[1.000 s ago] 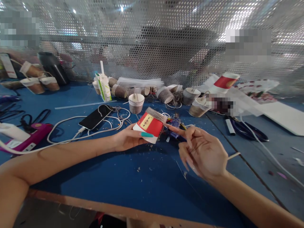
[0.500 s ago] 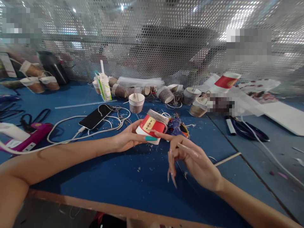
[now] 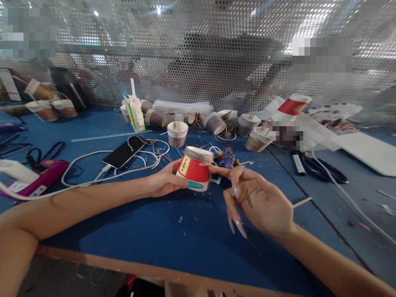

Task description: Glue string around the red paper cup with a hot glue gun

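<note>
My left hand [image 3: 163, 180] is closed around a red and white paper cup [image 3: 199, 173], its teal-nailed thumb lying across the lower white band. Grey-brown twine [image 3: 199, 154] is wound in a band around the cup's upper end. My right hand [image 3: 256, 196] is just right of the cup, index finger stretched to its red side and the other long-nailed fingers spread apart. Whether a strand runs to that fingertip is too fine to make out. Behind the cup lies a blue and orange object [image 3: 228, 160], partly hidden.
A white twine-wrapped cup [image 3: 177, 135] stands behind, with several more wrapped cups along the perforated metal screen [image 3: 173, 53]. A phone [image 3: 125, 150] with a white cable lies left, near a purple power strip [image 3: 49, 173]. A drink carton [image 3: 135, 113] stands behind it. Right are a marker [image 3: 298, 163] and a white board [image 3: 368, 152].
The cup has turned in my left hand, so its yellow label has shifted left and the cup stands more upright. My right hand has moved slightly right and turned, its fingers spreading more.
</note>
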Motion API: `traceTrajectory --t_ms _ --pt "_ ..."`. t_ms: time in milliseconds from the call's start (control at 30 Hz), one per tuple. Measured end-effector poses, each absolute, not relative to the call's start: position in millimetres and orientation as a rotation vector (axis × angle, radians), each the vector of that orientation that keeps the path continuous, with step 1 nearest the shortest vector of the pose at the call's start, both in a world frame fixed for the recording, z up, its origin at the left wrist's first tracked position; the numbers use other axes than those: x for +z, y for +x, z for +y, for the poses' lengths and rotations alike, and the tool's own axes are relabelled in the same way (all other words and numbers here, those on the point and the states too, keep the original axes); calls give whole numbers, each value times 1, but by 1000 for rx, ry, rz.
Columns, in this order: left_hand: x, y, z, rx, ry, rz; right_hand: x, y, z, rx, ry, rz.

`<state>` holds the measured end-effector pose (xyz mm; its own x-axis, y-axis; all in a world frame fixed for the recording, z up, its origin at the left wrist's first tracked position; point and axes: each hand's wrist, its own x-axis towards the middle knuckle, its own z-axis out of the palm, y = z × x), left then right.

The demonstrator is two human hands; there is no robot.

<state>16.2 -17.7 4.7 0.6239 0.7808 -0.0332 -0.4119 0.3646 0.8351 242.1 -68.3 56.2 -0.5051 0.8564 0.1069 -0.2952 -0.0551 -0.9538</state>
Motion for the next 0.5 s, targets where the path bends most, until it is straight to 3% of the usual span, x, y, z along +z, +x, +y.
traceTrajectory --t_ms 233,367,500 --pt "6 13 -15 720 880 361 53 247 -54 1564 -849 -1097" --pt "6 13 -14 702 880 324 50 249 -55 1399 -751 -1187" --pt "6 13 -14 703 861 301 52 247 -66 1475 -627 -1400"
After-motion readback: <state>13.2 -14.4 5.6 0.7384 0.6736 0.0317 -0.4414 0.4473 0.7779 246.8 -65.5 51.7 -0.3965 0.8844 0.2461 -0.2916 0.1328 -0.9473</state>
